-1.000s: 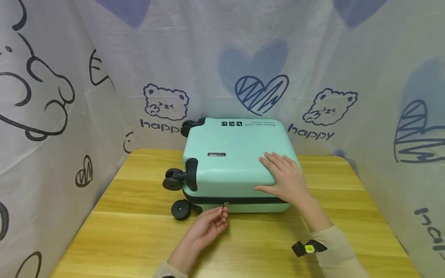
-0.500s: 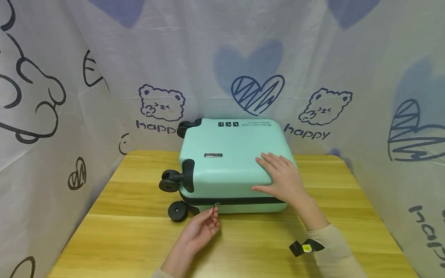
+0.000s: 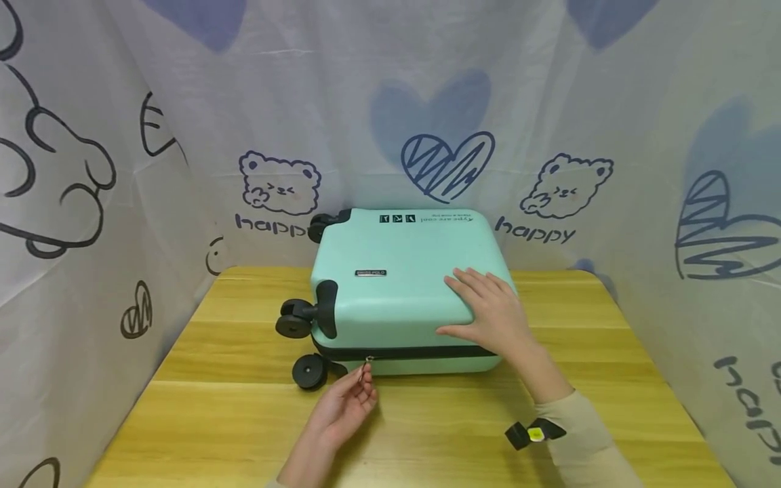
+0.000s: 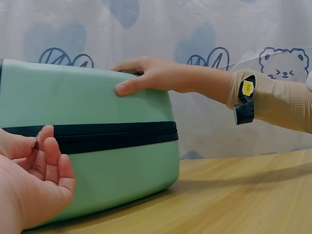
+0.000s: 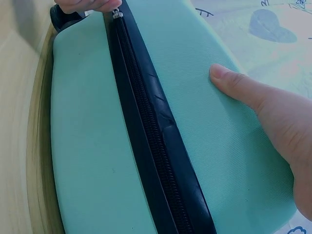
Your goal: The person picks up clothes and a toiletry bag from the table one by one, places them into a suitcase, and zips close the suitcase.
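A mint-green hard-shell suitcase (image 3: 415, 251) lies flat on the wooden table, its black wheels (image 3: 310, 371) pointing left. Along its front side runs a black zipper (image 5: 146, 114). My left hand (image 3: 343, 410) pinches the small zipper pull between thumb and index finger, close to the front left corner. The metal slider (image 5: 116, 13) shows just beside those fingertips in the right wrist view, with the teeth meshed along the stretch toward the camera. My right hand (image 3: 491, 312) rests on the front right of the upper shell, fingers spread over the top and thumb on the front side.
The wooden tabletop (image 3: 195, 407) extends on both sides and in front of the suitcase. A white curtain (image 3: 342, 95) printed with hearts and bears hangs close behind it and along both sides. A black wrist device (image 3: 533, 434) sits on the right sleeve.
My left hand has drawn the zipper pull leftward along the suitcase's front side, nearer the wheels. My right hand keeps its place on the shell. The head view has shifted slightly.
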`<state>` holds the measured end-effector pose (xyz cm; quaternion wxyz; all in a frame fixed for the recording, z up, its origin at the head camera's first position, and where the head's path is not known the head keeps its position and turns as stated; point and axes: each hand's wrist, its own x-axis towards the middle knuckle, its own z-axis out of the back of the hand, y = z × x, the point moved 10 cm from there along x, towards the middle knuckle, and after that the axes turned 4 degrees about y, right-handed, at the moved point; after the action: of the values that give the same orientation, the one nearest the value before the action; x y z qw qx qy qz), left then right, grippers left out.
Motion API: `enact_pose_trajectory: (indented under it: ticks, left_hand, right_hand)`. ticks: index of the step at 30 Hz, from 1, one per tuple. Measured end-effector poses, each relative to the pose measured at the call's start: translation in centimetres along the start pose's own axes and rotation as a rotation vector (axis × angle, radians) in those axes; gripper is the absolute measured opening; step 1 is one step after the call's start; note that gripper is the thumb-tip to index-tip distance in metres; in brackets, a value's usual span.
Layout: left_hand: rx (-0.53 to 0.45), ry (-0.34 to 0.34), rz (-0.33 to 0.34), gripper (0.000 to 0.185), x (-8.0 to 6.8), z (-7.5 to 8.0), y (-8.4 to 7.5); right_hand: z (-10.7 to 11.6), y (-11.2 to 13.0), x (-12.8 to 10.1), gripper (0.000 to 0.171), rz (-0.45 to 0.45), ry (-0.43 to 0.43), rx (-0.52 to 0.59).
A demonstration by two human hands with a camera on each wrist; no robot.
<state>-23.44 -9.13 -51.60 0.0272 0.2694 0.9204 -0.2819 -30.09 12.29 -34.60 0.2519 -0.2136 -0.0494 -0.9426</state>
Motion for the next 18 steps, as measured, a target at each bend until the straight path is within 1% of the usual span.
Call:
enact_pose_trajectory:
  ticks: [3,5,7,9,12,16,18]
  left_hand:
    - [-0.040,0.013,-0.041,0.036,-0.8,0.8,-1.1]
    - [-0.067,0.019,-0.085,0.039,-1.4,1.5,-2.2]
    - [-0.075,0.030,-0.124,0.042,-2.0,2.1,-3.2]
    - [-0.081,0.046,-0.147,0.042,-2.3,2.5,-4.0]
    - [-0.054,0.041,-0.150,0.040,-2.6,3.0,-4.7]
    - [-0.042,-0.019,-0.139,0.037,-2.7,3.6,-4.9]
    - [-0.052,-0.044,-0.138,0.036,-2.8,3.8,-5.0]
  right_hand:
    - [0.0,0.0,0.1,0.096,-0.003,0.009,-0.003]
    - [0.0,0.0,0.1,0.096,-0.008,0.016,-0.002]
    - [0.0,0.0,0.1,0.096,-0.015,0.020,0.002]
    - [0.0,0.0,0.1,0.096,-0.019,0.018,0.005]
    - [0.0,0.1,0.1,0.096,-0.016,0.018,0.011]
    - [0.0,0.2,0.2,0.096,-0.012,0.023,0.010]
    - [0.0,0.2,0.2,0.095,-0.012,0.021,0.009]
